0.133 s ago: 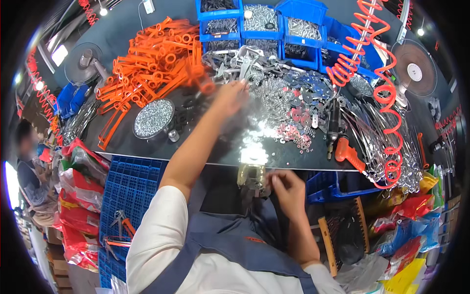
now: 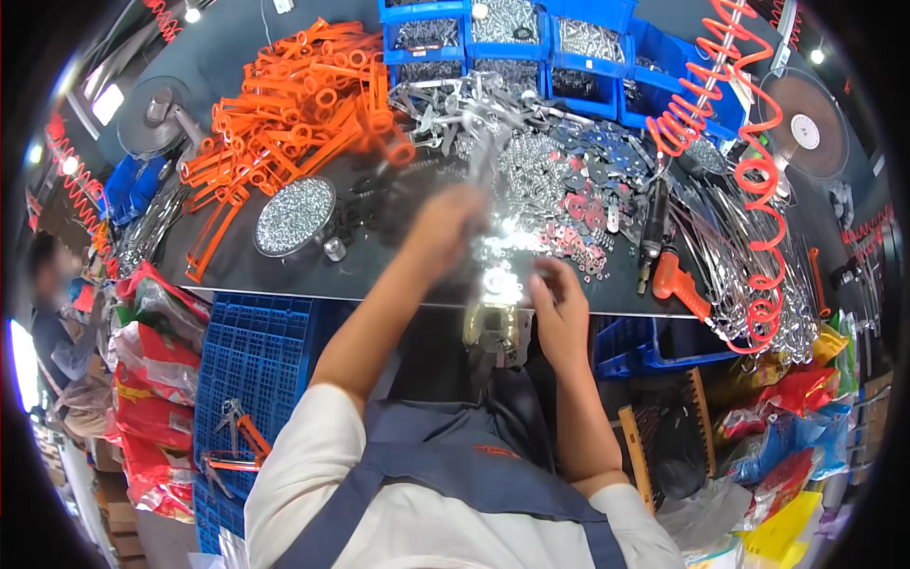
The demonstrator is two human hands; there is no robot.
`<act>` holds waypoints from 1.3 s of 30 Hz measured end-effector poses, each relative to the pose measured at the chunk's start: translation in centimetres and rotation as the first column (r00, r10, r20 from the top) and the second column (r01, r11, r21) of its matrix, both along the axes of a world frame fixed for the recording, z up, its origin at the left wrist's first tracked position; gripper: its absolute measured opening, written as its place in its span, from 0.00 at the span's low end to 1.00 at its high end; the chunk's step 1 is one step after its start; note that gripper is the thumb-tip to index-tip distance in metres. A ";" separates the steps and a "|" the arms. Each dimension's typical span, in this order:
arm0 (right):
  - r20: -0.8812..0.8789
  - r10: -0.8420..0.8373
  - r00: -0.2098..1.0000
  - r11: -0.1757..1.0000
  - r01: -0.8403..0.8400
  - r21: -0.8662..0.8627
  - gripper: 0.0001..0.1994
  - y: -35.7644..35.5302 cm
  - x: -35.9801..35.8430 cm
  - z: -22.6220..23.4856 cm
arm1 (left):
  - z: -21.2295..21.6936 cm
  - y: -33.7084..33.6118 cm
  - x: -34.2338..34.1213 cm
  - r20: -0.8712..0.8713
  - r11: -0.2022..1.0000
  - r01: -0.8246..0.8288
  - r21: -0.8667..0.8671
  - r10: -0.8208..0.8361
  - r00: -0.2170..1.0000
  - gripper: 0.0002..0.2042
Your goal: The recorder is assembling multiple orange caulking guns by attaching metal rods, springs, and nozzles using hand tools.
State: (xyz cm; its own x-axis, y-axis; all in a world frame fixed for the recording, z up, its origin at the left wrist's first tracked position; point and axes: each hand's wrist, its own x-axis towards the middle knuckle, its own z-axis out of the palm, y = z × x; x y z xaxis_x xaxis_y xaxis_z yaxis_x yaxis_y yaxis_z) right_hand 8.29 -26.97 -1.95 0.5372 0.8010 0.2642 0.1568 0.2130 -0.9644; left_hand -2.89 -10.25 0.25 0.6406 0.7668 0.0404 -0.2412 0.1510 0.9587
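Head view: left hand at frame centre, motion-blurred, fingers pinching grey metal lever, which juts toward top. Right hand right of centre, fingers curled, narrow thumb gap; cannot tell if holding anything. Metal fixture beside it, lower centre. Orange caulking-gun frames heaped upper left.

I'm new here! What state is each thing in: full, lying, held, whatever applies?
Left hand: blurred, seemingly closed on a grey metal part
Right hand: fingers curled; can't tell if holding anything
Orange ring-ended parts: heaped
Blue bins: open-topped, holding small metal pieces
Round dish: filled with shiny bits
Table: strewn with loose parts
Orange-handled tool: lying on the table
Fans: standing; can't tell whether spinning
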 end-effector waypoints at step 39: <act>0.788 -0.022 0.615 0.993 0.105 -0.054 0.08 15.6 4.7 -5.5 | -5.4 -10.0 -14.2 0.134 0.991 -0.119 -0.064 0.126 0.983 0.35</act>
State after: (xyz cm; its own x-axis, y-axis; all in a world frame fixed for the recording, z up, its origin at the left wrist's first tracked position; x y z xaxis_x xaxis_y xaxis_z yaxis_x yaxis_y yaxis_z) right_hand 13.03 -11.36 -7.45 0.2079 0.8144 0.5418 0.8724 0.0962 -0.4793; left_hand -17.08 -20.29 -5.17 0.5330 0.8426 0.0764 -0.3899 0.1645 0.9060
